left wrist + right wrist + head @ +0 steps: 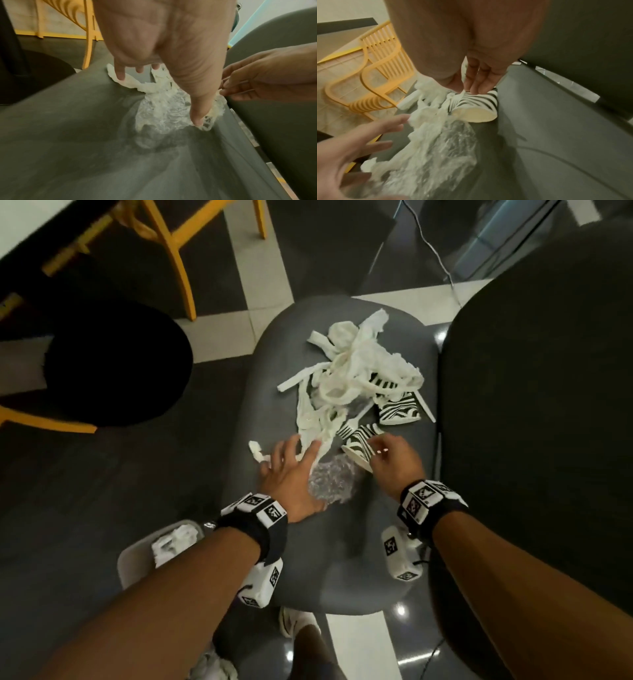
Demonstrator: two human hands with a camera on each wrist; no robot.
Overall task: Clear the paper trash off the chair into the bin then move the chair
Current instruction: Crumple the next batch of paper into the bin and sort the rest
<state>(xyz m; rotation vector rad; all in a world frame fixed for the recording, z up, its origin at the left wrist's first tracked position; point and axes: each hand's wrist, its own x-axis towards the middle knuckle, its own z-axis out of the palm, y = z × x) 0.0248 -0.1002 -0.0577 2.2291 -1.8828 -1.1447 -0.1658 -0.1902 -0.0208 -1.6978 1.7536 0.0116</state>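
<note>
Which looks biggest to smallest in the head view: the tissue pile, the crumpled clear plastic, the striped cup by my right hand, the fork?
1. tissue pile
2. crumpled clear plastic
3. striped cup
4. fork, partly buried, so unsure

The chair seat (308,549) is grey. The paper scraps (356,371) are white. The cups (359,443) have black and white stripes.

Yellow chairs (373,75) stand beside a black round seat (116,371).
</note>
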